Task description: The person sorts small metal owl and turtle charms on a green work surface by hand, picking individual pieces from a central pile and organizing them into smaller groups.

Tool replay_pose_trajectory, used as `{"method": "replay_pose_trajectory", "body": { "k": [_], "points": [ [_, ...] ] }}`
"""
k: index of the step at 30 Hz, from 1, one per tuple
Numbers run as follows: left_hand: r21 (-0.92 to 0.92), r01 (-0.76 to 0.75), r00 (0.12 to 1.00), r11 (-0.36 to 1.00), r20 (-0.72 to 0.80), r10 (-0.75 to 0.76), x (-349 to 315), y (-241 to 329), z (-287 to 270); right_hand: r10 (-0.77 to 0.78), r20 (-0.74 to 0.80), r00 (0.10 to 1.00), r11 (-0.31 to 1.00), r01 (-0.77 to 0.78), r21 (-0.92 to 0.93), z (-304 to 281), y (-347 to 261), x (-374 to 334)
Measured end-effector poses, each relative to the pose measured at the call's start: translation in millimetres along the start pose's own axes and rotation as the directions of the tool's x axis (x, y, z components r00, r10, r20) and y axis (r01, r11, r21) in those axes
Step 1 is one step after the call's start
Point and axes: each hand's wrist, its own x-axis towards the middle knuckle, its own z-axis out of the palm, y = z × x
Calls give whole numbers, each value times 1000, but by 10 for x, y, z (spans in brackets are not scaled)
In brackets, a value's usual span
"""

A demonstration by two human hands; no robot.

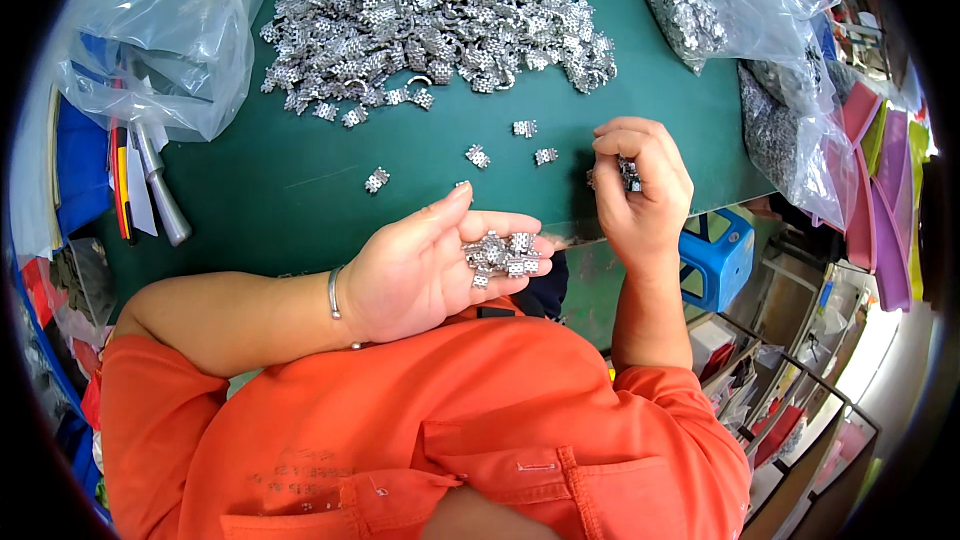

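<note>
Palm up, my left hand (410,265) carries a small heap of perforated metal pieces (500,255) on its fingers. The pieces are silvery and short, like small links or clips. To the right, my right hand (645,175) is closed with its fingers curled round more of these metal pieces (628,175), partly hidden by the fingers. A few single pieces (478,156) lie scattered on the green tabletop (330,165) beyond my left hand. Farther back is a large pile of the same pieces (430,20).
A clear plastic bag (160,40) lies at the far left, beside a metal-handled tool (165,190) and pens. Bags of metal parts (790,110) stand at the far right. A blue stool (718,260) and shelves (800,370) are beyond the table's near right edge.
</note>
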Motion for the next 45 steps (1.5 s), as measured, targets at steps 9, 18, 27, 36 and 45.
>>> {"method": "replay_pose_trajectory", "body": {
  "k": [9, 18, 27, 36, 45],
  "points": [
    [6, 10, 1000, 1000, -8, -10, 16, 4, -4, -96, 108, 989, 994, 102, -46, 149, -76, -31],
    [45, -10, 1000, 999, -11, 10, 0, -9, 7, 252, 109, 962, 959, -233, -158, -578, 174, 30],
    [66, 30, 999, 997, 17, -31, 4, -1, -14, 2, 140, 990, 1000, -5, 22, -146, -19, 242],
    [7, 33, 998, 999, 46, -34, 8, 6, -53, 48, 142, 989, 999, -51, 16, 258, -79, 229],
    [39, 27, 1000, 999, -5, -27, 3, 17, -16, -7, 170, 985, 991, -16, 132, 279, -76, 244]
  ]
}}
